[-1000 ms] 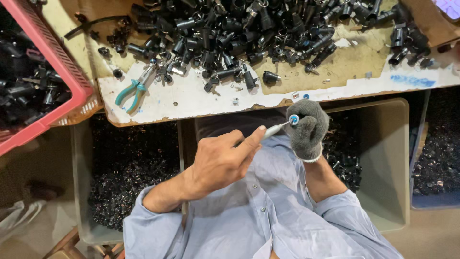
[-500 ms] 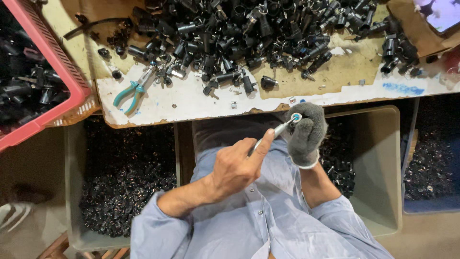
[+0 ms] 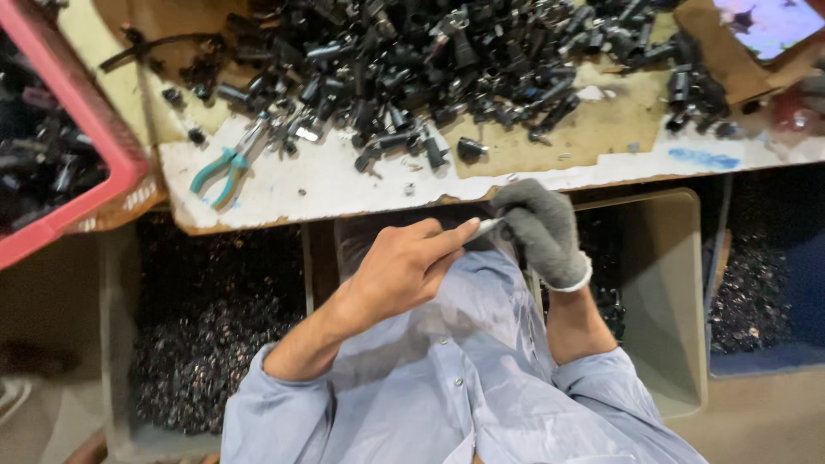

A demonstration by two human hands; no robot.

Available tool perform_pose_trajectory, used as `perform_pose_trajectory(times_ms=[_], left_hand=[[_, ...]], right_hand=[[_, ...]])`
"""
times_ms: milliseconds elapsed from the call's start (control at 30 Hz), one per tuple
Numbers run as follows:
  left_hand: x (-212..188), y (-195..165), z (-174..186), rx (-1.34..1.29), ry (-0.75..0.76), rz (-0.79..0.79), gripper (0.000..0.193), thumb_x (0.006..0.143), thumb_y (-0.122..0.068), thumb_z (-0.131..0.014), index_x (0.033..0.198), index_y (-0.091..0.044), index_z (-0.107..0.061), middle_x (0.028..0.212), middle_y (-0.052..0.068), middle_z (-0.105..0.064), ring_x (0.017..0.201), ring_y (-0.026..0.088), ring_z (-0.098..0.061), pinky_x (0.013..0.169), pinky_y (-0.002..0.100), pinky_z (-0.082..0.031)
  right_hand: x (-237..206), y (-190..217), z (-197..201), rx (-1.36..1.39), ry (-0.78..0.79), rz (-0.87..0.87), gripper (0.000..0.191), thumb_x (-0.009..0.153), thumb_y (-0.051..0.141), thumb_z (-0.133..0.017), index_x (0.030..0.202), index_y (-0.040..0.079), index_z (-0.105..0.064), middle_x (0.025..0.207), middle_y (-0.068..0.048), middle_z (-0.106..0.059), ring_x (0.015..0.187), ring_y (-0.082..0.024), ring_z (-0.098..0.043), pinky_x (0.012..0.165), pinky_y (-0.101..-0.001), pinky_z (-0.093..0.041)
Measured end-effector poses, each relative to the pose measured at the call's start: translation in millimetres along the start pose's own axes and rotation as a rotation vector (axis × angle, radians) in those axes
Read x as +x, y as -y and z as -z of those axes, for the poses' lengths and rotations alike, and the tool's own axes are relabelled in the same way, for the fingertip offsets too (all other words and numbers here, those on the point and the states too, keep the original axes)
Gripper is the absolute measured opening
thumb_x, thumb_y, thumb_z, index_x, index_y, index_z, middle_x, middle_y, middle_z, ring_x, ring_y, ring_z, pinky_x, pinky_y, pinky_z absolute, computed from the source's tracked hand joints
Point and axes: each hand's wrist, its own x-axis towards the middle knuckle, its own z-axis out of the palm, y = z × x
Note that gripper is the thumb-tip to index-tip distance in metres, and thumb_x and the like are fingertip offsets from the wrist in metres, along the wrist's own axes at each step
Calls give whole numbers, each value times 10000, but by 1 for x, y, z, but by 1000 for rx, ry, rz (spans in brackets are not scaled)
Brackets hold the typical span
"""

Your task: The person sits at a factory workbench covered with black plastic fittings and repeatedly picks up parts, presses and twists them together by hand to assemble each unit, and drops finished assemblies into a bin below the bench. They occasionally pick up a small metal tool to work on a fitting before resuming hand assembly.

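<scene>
— Just below the centre of the frame, what have you got there?

— A thin pale rod-shaped tool [image 3: 483, 228]. My bare left hand [image 3: 404, 266] pinches one end between thumb and forefinger; my gloved right hand [image 3: 540, 230] is curled tight around the other end, so whatever sits at that tip is hidden from me.

— How does it handle?

— Light, stiff and narrow, I'd judge, and probably slick in bare fingers. The knit glove should grip it better. I'd hold it close to each end, as I do now, so it can't twist.

— And the rest?

— Across the top of the frame, a heap of small black parts [image 3: 447, 69] on the worn bench [image 3: 344, 189]. Teal-handled pliers [image 3: 225, 163] lie at upper left, beside a red crate [image 3: 86, 129]. Both are well apart from my hands.
</scene>
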Motion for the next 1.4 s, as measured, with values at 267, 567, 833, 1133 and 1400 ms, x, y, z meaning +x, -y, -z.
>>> perform_pose_trajectory(times_ms=[267, 567, 833, 1133, 1400], left_hand=[[-3, -3, -39, -80, -152, 195, 474, 868, -24, -762, 1320, -154, -701, 737, 71, -605, 532, 208, -539, 516, 353, -441], [2, 2, -23, -51, -98, 203, 424, 871, -49, -757, 1279, -162, -731, 716, 71, -605, 577, 204, -574, 563, 349, -466], [12, -3, -15, -92, 32, 158, 425, 907, -122, -763, 1321, -195, -701, 734, 78, -582, 609, 249, -560, 584, 388, -456], [12, -2, -10, -48, 93, 123, 370, 930, -139, -722, 1298, -169, -712, 724, 81, -596, 654, 284, -609, 600, 420, -463], [15, 12, -11, -114, 110, 59, 389, 917, -145, -730, 1304, -176, -703, 752, 80, -615, 679, 291, -621, 615, 424, -478]], right_hand=[[7, -9, -29, -170, -301, 120, 156, 1083, 94, -536, 1090, 25, -676, 792, -17, -651, 633, -58, -573, 566, -232, -476], [4, -8, -24, 200, -61, -158, 281, 1051, 193, -495, 1246, 44, -631, 727, -8, -618, 556, -69, -522, 497, -241, -426], [-6, -12, 2, 482, 18, -327, 530, 1080, 407, -328, 1265, 31, -653, 758, -7, -608, 540, -53, -484, 475, -208, -370], [-1, 9, 5, -398, 144, 66, 380, 938, 128, -537, 1293, 2, -582, 1104, -70, -635, 904, -142, -598, 821, -284, -507], [-1, 6, 5, -102, 148, -56, 377, 1048, 326, -483, 1189, 16, -645, 1010, -31, -666, 825, -85, -600, 691, -228, -491]])
